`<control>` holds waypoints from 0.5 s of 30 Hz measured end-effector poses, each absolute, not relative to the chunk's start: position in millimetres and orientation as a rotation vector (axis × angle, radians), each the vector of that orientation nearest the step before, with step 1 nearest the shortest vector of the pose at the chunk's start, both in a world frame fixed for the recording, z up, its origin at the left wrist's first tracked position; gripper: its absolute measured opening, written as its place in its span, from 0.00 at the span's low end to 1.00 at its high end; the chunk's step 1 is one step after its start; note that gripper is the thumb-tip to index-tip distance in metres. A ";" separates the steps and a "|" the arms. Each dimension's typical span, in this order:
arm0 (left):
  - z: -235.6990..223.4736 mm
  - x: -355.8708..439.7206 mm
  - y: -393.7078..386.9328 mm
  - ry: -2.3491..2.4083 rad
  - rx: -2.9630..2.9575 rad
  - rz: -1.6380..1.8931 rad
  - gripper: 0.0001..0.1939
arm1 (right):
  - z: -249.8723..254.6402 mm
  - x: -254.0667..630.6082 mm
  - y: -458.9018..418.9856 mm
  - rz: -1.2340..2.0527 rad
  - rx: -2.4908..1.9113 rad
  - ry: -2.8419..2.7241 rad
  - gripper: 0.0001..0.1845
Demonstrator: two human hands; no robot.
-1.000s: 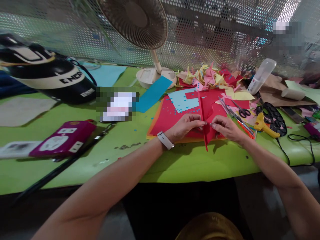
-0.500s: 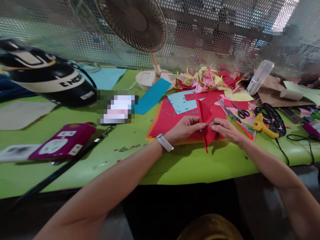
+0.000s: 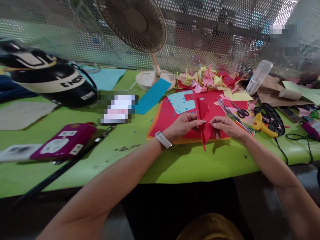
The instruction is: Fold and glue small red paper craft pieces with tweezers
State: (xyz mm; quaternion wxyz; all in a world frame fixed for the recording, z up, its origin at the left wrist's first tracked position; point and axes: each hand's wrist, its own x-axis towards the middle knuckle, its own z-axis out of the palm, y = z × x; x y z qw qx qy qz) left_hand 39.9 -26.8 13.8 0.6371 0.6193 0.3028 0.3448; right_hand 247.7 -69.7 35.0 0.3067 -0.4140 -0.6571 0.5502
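Note:
A folded piece of red paper (image 3: 203, 106) stands on edge, its crease running down toward the table's front. My left hand (image 3: 186, 125) pinches it at the crease between thumb and fingers. On the other side, my right hand (image 3: 226, 127) has thumb and forefinger pinched together at the paper's right flap, and its lower fingers are curled. The exact contact at those fingertips is too small to see clearly. Beneath both hands lies a stack of red sheets (image 3: 162, 123) with orange edges. A pale blue sheet (image 3: 181, 101) with small blue bits rests on the stack.
To the right are scissors (image 3: 242, 113), a yellow glue gun (image 3: 262, 125) with a cord, and a clear bottle (image 3: 261, 76). Folded paper scraps (image 3: 208, 78) pile up behind. A fan (image 3: 140, 21), a phone (image 3: 120, 108), a purple pouch (image 3: 63, 141) and a large black bottle (image 3: 52, 80) stand leftward.
My right hand's fingertips have drawn slightly away from my left hand's, widening the gap between them. The folded red paper has shifted a little to the left.

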 end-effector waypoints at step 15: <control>5.0 45.4 -27.4 0.678 1.620 0.778 0.21 | 31.6 242.2 -69.3 1.430 -1.221 -1.723 0.13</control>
